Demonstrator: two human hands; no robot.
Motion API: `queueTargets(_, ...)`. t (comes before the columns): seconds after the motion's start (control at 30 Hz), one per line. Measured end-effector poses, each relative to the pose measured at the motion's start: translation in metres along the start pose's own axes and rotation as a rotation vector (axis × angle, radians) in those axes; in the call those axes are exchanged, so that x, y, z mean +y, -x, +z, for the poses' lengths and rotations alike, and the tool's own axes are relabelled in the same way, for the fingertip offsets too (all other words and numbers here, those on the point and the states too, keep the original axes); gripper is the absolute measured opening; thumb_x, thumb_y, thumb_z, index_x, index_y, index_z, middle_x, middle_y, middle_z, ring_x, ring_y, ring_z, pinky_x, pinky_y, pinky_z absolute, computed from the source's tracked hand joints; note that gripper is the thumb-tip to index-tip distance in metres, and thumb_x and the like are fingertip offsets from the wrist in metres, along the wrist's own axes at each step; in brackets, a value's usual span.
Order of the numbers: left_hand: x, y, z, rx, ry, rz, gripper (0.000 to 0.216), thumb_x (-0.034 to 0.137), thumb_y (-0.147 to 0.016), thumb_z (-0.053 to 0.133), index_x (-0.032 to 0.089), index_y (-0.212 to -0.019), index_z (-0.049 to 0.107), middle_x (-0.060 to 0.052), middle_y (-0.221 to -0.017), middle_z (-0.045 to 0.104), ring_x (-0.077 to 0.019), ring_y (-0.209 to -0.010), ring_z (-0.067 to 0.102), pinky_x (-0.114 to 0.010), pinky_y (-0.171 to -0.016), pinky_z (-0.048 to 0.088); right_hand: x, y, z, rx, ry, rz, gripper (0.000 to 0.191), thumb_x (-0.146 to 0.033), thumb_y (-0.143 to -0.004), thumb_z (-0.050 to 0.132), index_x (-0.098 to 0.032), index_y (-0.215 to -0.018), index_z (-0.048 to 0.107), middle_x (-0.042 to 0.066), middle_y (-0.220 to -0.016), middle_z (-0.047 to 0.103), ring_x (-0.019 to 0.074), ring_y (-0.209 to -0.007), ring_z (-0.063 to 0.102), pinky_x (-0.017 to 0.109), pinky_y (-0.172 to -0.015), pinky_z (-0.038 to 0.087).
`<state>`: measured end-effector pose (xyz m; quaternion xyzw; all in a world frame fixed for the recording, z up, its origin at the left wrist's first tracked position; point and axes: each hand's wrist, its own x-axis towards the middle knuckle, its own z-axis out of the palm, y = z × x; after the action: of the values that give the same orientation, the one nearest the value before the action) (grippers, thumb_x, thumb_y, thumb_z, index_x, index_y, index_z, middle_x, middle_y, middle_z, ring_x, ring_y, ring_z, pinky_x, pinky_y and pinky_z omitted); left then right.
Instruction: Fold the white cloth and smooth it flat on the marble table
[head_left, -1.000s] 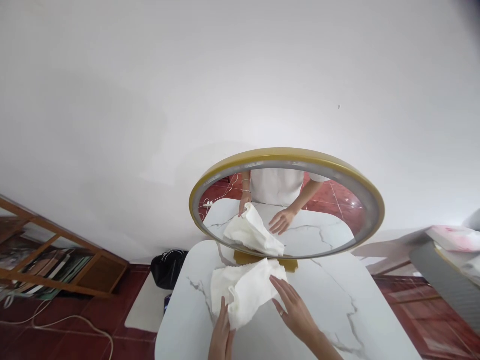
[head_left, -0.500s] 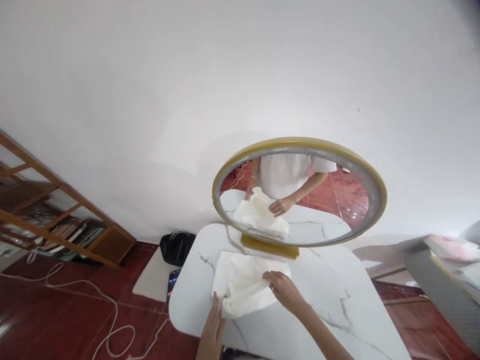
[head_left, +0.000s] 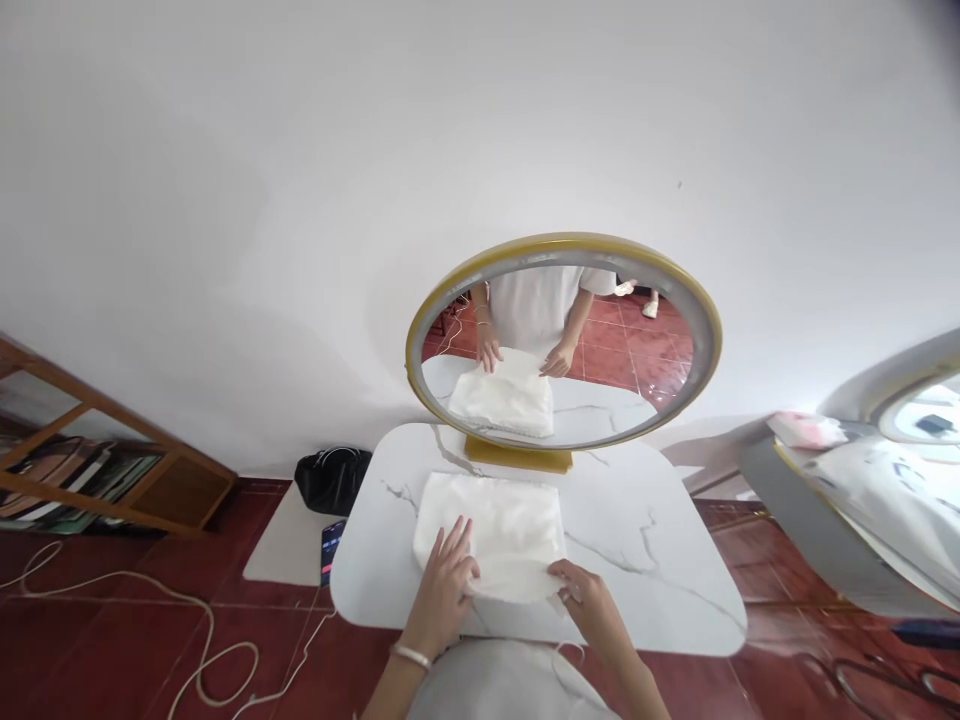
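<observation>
I see the white cloth (head_left: 514, 520) flat on the bench (head_left: 645, 600); my left hand (head_left: 444, 583) lies fingers outspread on it, likely steadying, while my right hand (head_left: 589, 597) pinches its near corner, probably for tautness.

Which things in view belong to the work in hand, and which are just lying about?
In use:
cloth
left hand, resting on it
right hand, at its near edge
table, beneath

Lying about:
mirror, behind the cloth
bag
phone
cord, on the floor
</observation>
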<state>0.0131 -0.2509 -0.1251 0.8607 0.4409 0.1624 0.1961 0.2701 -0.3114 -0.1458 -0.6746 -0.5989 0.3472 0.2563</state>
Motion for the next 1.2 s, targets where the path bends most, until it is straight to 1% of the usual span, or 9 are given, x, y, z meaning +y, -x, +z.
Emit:
queueTargets(0.1, -0.013, -0.006, -0.005, -0.032, -0.029, -0.038, 0.021, 0.002, -0.069, 0.053, 0.021, -0.076, 0.056, -0.005, -0.139, 0.053, -0.0279, -0.140, 0.033, -0.059, -0.115, 0.026, 0.006, 0.006, -0.004, -0.011, 0.005, 0.071, 0.025, -0.021, -0.074, 0.044, -0.021, -0.084, 0.066, 0.007, -0.087, 0.071, 0.0243, -0.083, 0.065, 0.033, -0.075, 0.047)
queueTargets(0.27, -0.040, 0.001, -0.014, 0.080, -0.035, -0.137, 0.015, 0.026, -0.072, 0.070, 0.020, -0.070, 0.056, -0.010, -0.139, 0.050, -0.0340, -0.134, 0.039, -0.059, -0.109, 0.033, 0.022, 0.018, -0.011, 0.069, -0.078, 0.097, 0.034, -0.040, -0.085, 0.045, -0.022, -0.095, 0.071, 0.011, -0.102, 0.071, 0.0275, -0.099, 0.064, 0.038, -0.085, 0.050)
queueTargets(0.4, -0.052, 0.010, -0.027, -0.005, 0.090, -0.245, 0.012, 0.033, -0.078, 0.065, 0.022, -0.075, 0.060, -0.008, -0.133, 0.055, -0.0280, -0.117, 0.055, -0.049, -0.096, 0.048, 0.019, 0.016, -0.021, 0.002, -0.170, 0.056, 0.042, -0.049, -0.089, 0.043, -0.022, -0.101, 0.072, 0.010, -0.107, 0.071, 0.0252, -0.100, 0.065, 0.036, -0.087, 0.051)
queueTargets(0.5, -0.055, 0.017, -0.037, -0.053, 0.177, -0.294, 0.014, 0.037, -0.083, 0.058, 0.024, -0.080, 0.062, -0.006, -0.130, 0.057, -0.0239, -0.107, 0.061, -0.041, -0.088, 0.052, 0.013, 0.008, -0.027, 0.023, -0.197, 0.039, 0.038, -0.053, -0.084, 0.053, -0.023, -0.091, 0.075, 0.009, -0.103, 0.072, 0.0262, -0.099, 0.066, 0.036, -0.086, 0.052)
queueTargets(0.67, -0.056, 0.027, -0.048, 0.008, 0.241, -0.308, 0.020, 0.042, -0.085, 0.054, 0.024, -0.083, 0.062, -0.003, -0.103, 0.065, -0.0197, -0.090, 0.065, -0.033, -0.077, 0.054, 0.003, -0.002, -0.033, 0.241, -0.239, 0.065, 0.031, -0.053, -0.073, 0.066, -0.025, -0.080, 0.075, 0.008, -0.093, 0.074, 0.0283, -0.096, 0.068, 0.040, -0.089, 0.053)
queueTargets(0.77, -0.058, 0.032, -0.048, 0.077, 0.265, -0.287, 0.026, 0.047, -0.085, 0.053, 0.023, -0.081, 0.062, -0.003, -0.090, 0.065, -0.0190, -0.082, 0.065, -0.031, -0.074, 0.054, -0.004, -0.006, -0.038, 0.189, -0.312, 0.087, 0.031, -0.052, -0.069, 0.070, -0.023, -0.080, 0.075, 0.008, -0.092, 0.074, 0.0275, -0.093, 0.068, 0.038, -0.086, 0.055)
queueTargets(0.93, -0.070, 0.042, -0.037, 0.221, 0.352, -0.326, 0.033, 0.054, -0.080, 0.057, 0.022, -0.080, 0.062, -0.007, -0.099, 0.069, -0.0222, -0.089, 0.067, -0.033, -0.079, 0.055, -0.016, -0.010, -0.046, 0.181, -0.347, 0.142, 0.031, -0.051, -0.071, 0.068, -0.023, -0.081, 0.076, 0.007, -0.093, 0.074, 0.0261, -0.093, 0.068, 0.035, -0.084, 0.056)
queueTargets(1.07, -0.078, 0.048, -0.035, 0.216, 0.400, -0.390, 0.032, 0.055, -0.080, 0.058, 0.022, -0.081, 0.059, -0.005, -0.097, 0.072, -0.0213, -0.088, 0.068, -0.034, -0.082, 0.054, -0.019, -0.011, -0.052, 0.123, -0.300, 0.136, 0.029, -0.049, -0.075, 0.065, -0.024, -0.084, 0.076, 0.006, -0.093, 0.074, 0.0261, -0.095, 0.068, 0.037, -0.087, 0.054)
queueTargets(1.2, -0.076, 0.048, -0.040, 0.204, 0.351, -0.363, 0.032, 0.053, -0.081, 0.057, 0.022, -0.076, 0.053, -0.002, -0.088, 0.069, -0.0194, -0.086, 0.066, -0.031, -0.081, 0.053, -0.019, -0.015, -0.056, 0.124, -0.324, 0.145, 0.030, -0.049, -0.073, 0.066, -0.023, -0.085, 0.076, 0.007, -0.096, 0.074, 0.0272, -0.098, 0.068, 0.039, -0.090, 0.054)
